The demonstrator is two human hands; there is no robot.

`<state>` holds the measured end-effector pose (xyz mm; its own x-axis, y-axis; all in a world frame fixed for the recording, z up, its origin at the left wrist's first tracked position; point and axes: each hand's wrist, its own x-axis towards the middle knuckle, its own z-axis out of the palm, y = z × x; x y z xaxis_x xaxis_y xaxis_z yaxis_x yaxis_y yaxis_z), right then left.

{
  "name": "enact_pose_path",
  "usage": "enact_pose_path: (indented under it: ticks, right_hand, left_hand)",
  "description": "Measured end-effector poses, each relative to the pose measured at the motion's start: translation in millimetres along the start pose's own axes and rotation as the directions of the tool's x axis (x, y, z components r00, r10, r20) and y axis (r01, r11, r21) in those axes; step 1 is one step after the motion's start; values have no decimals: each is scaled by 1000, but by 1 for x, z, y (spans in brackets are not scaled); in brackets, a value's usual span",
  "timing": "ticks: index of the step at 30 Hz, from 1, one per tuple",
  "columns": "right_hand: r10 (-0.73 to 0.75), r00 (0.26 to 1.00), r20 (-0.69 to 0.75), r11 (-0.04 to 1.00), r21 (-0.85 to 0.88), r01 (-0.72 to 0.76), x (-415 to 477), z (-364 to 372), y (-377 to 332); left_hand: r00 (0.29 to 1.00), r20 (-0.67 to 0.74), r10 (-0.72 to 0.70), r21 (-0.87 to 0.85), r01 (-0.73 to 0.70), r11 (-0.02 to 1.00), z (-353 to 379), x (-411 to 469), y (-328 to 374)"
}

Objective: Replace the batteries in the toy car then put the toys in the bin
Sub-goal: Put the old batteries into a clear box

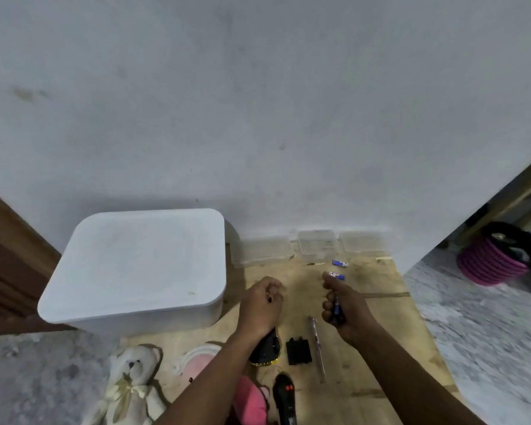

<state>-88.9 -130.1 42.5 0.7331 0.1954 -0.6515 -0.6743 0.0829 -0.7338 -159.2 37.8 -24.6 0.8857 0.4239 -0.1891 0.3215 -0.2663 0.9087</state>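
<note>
Battery [337,308]: light, stiff, slick; take mid-barrel.
Right hand [345,312]: fingers clamped on battery.
Left hand [261,303]: fingers curled, contents unclear.

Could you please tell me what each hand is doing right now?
Left hand: fingers curled, contents cannot be told.
Right hand: grips a blue battery.

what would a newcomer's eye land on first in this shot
The big white bin, lid on, at the left against the wall draws the eye first. Then the two hands over the wooden board: the right hand grips a blue battery, the left hand is curled, its wrist over the dark toy car. Two spare batteries lie near the clear boxes.
</note>
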Motion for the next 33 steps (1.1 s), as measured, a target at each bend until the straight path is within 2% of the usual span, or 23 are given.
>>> enact_pose_path:
  ticks: [8,12,15,16,18,21,24,27,33]
  right_hand:
    - [-110,985,-130,994,-41,105,37,-63,-38]
    - [-161,969,-188,978,-164,131,70,-109,-60]
    - [-272,935,-226,919,-350,182,100,-141,-76]
    - [-341,911,-231,863,-460,206,111,-151,-81]
    - [-461,867,-187,689,-692,217,134,-169,-89]
    - [-516,850,-105,491,-849,194,167,-189,-101]
    - [-521,853,-29,325,-931,167,197,-204,-112]
    - [-495,864,97,132,-974,185,223,-213,-122]
    - [-429,869,248,-124,-969,215,255,-213,-131]
  left_hand:
    - [962,233,141,153,-179,972,46,40,64]
    - [940,324,106,208,-180,961,78,69,86]
    - [935,344,84,273,-185,944,105,96,100]
    - [928,366,68,296,-185,937,115,104,107]
    - [918,395,42,343,-190,920,133,122,118]
    - [913,407,27,425,-215,879,159,145,131]
    - [902,432,22,502,-260,825,183,167,141]
    - [884,466,44,601,-353,717,202,188,143]
    - [859,510,33,728,-452,515,225,212,127]
